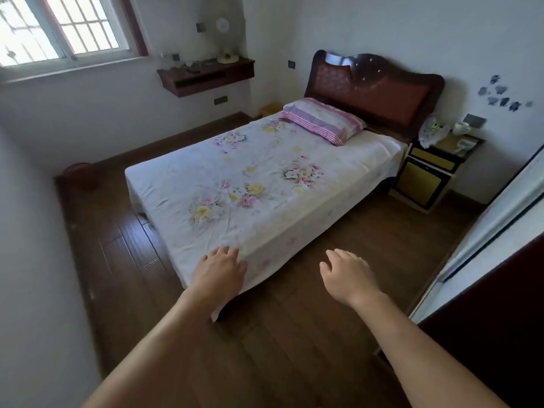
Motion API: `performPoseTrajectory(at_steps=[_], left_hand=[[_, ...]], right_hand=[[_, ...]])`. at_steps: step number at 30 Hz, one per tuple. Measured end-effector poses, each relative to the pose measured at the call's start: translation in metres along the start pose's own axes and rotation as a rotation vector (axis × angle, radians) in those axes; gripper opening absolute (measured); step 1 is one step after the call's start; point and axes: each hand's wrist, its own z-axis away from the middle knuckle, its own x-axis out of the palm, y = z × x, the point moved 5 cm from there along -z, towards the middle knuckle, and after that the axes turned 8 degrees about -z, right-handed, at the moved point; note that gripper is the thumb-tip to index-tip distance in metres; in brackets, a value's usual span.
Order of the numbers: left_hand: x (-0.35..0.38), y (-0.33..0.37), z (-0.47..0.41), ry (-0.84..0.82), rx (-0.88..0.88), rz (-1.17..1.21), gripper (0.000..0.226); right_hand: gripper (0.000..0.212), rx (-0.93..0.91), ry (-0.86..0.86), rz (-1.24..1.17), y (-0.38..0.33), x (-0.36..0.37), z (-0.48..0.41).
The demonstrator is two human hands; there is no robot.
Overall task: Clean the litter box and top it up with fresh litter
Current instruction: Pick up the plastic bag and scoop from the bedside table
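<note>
Both bare forearms are reaching forward over the wooden floor (294, 334). The left hand (220, 269) is hanging palm-down at the foot corner of the bed (265, 201), fingers relaxed and grasping nothing; whether it is touching the floral sheet cannot be told. The right hand (347, 275) is hovering over the floor just beside that corner, fingers loosely spread, also released and empty. A dark panel (500, 319) is filling the near right edge.

Farther on, a striped pillow (321, 120) is lying at the head of the bed against a dark red headboard (374, 89). A nightstand (426, 175) is standing just right of the bed, carrying a plastic bag (432, 132) and a white cup (460, 128).

A reddish tub (78, 175) is sitting on the floor at the far-left wall, well apart from both hands; whether this is the litter box cannot be told. Beyond it, a wall shelf (206, 75) is holding a small fan (225, 39), right of a barred window (59, 28).
</note>
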Motion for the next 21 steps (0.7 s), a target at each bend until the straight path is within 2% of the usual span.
performPoseTrajectory(at_steps=[14,21], left_hand=[[-0.032,0.083,-0.179,-0.074,0.006,0.098,0.052],[-0.037,0.104,-0.327,-0.064,0.079,0.117,0.053]], right_hand=[[0.048,0.024,-0.009,-0.03,0.081,-0.075,-0.17],[0.052,0.105,0.019,-0.008,0.107,-0.095,-0.289]])
